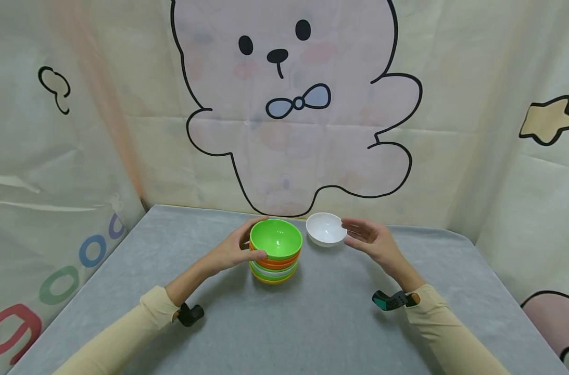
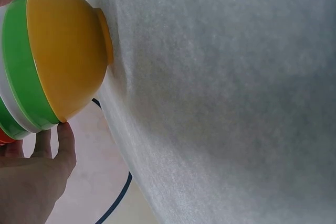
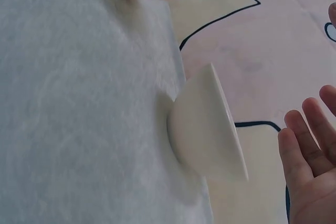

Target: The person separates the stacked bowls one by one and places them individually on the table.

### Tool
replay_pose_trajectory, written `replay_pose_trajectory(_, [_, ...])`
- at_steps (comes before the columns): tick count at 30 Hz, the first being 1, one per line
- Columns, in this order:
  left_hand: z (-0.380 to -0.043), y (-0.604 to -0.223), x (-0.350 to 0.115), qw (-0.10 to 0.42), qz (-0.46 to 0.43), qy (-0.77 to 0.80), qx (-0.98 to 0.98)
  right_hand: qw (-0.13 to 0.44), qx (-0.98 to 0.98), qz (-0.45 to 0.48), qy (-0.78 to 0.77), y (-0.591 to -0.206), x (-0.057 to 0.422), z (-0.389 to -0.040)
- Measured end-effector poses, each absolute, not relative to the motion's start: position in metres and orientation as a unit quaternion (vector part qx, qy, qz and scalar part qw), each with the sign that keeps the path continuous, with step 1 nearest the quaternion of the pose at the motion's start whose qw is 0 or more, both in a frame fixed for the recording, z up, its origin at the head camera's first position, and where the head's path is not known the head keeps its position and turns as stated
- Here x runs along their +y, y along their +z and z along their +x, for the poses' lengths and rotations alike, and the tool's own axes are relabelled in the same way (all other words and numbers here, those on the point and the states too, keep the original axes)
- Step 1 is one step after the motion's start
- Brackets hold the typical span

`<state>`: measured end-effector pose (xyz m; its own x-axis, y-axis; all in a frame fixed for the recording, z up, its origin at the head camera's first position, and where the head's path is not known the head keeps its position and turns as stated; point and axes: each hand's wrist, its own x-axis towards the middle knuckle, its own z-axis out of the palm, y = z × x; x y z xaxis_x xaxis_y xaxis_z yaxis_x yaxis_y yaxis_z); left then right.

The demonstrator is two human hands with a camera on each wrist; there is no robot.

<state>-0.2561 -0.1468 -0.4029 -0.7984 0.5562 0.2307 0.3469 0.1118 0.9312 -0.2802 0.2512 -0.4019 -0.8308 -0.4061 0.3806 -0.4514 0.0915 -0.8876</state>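
My left hand (image 1: 232, 251) grips a stack of nested bowls from its left side, thumb in front and fingers behind. A bright green bowl (image 1: 277, 238) tops the stack, with orange, white and green rims below. The yellow bowl (image 2: 68, 56) is at the bottom, its foot close to the cloth in the left wrist view. To the right of the stack, a white bowl (image 1: 325, 229) sits upright on the table. My right hand (image 1: 373, 244) is beside its right rim with fingers extended. In the right wrist view, a gap separates those fingers (image 3: 295, 156) from the white bowl.
A grey cloth covers the table (image 1: 303, 323). Behind it hangs a pale curtain (image 1: 453, 172) printed with a cartoon bear, and more printed fabric stands at both sides. Each wrist carries a dark strapped device (image 1: 391, 300).
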Motion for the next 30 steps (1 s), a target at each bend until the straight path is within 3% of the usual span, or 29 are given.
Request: replay_pose_trajectory(30, [-0.256, -0.400, -0.148, 0.090, 0.300, 0.598, 0.738, -0.042, -0.707, 0.342, 0.618, -0.391, 0.187, -0.285])
